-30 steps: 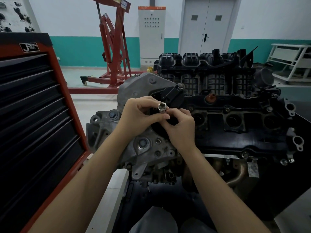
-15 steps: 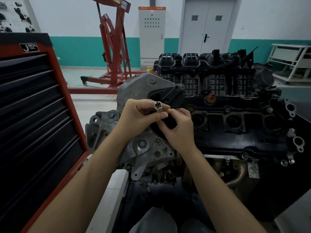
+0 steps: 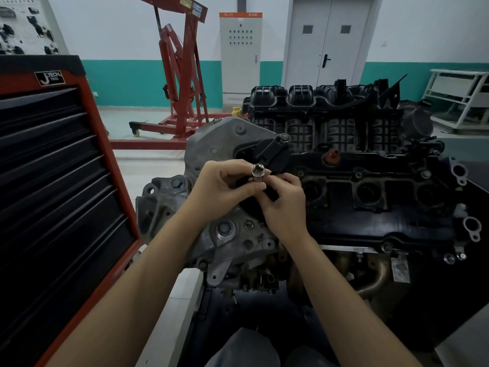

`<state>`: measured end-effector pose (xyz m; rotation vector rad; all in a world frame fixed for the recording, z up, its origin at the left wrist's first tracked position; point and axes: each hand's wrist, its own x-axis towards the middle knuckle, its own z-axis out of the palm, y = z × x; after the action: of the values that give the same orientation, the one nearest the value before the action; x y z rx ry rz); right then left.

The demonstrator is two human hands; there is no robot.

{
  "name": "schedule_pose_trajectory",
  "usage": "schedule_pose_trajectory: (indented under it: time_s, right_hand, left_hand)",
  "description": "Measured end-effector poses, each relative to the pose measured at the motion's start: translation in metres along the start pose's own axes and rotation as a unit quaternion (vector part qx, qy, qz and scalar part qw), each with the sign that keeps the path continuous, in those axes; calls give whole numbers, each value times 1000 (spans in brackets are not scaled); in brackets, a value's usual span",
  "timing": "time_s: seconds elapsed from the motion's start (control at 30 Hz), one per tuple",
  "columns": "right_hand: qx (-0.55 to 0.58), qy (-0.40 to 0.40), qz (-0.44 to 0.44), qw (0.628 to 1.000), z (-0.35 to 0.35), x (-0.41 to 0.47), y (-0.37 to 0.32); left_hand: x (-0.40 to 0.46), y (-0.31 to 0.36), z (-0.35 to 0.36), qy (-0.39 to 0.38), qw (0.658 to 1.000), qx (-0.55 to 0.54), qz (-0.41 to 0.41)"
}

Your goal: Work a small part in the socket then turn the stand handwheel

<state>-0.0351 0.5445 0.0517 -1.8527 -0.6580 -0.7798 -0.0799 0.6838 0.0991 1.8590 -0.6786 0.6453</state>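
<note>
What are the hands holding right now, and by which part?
The left hand pinches a shiny metal socket by its lower barrel; the right hand touches its side.

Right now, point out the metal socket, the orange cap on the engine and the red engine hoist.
metal socket (image 3: 258,172): head view, on its shiny barrel below the open end.
orange cap (image 3: 331,155): head view, on its body.
red engine hoist (image 3: 176,67): head view, on its upright mast.

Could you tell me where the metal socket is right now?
Centre of the head view: the left hand pinches the socket above the engine, beside the right hand.
</note>
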Motion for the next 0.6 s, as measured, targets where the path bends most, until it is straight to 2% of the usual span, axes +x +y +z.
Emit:
schedule_pose_trajectory:
  time_s: [0.13,0.3,0.47,0.53,0.6]
  right_hand:
    - [19,20,0,1000,0,0,-1]
    - [14,27,-61,998,-1,1,-4]
    - [31,20,-3,999,0,-1,-1]
    - [37,23,5,999,-1,-1,-3]
    - [25,16,-10,1000,-3,0,-4]
  left_hand:
    - [-1,0,3,35,999,22,12]
    - [-1,1,0,11,998,-54,-18]
    - [-1,1,3,36,999,-16,-2]
    - [-2,1,4,57,998,-29,-1]
    - [-2,1,4,47,998,-48,-7]
